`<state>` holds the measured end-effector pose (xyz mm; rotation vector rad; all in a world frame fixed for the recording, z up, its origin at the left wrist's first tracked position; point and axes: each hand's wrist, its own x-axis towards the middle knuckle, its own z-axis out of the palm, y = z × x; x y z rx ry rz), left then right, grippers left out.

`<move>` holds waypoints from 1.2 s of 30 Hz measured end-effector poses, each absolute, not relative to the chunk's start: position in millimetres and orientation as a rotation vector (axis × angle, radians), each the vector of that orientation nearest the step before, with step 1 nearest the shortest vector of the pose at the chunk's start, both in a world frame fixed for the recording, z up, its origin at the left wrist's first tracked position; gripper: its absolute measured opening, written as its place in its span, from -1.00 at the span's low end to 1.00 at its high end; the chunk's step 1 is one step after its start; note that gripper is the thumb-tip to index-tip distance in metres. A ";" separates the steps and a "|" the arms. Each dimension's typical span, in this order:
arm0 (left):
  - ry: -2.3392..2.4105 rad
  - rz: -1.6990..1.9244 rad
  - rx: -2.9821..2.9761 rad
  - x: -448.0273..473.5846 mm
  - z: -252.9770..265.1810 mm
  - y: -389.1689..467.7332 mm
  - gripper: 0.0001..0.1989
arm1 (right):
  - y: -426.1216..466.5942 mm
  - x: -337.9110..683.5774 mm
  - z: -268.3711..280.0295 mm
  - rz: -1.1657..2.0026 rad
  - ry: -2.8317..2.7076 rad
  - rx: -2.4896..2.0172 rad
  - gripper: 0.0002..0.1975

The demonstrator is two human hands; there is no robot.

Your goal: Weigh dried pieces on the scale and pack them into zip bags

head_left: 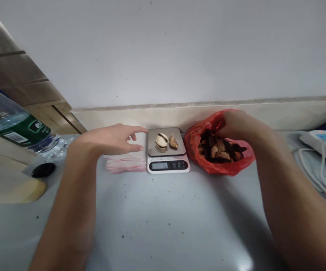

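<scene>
Head view: holds the left hand (pixel 110 140) empty, fingers parted, beside the left edge of the scale (pixel 168 159), over thin pink-edged bags (pixel 126 165); dips the right hand (pixel 233 126) into the red bag (pixel 192 150) of dried pieces (pixel 219 148), fingertips hidden, so cannot tell any grip. On the scale's plate, pale pieces (pixel 161 141) beside a tan piece (pixel 173 142). Could nudge the plate with the left fingertips, so near its edge, and upset the reading. Could skew it likewise by pressing the red bag, touching or just beside, against the scale. Could tug the bag's flimsy rim with the right wrist and spill pieces onto the tabletop (pixel 151 210).
</scene>
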<state>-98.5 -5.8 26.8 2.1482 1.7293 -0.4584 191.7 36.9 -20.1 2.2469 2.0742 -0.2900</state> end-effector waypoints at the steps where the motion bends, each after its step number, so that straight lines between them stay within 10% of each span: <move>1: 1.732 -0.457 2.143 -98.7 26.6 -5.8 -0.23 | 36.0 190.3 -19.3 -0.308 2.056 2.234 -0.76; 36: 1.718 -0.487 2.170 -103.5 21.4 -0.7 -0.18 | 42.1 203.9 -22.0 -0.360 2.004 2.251 -0.87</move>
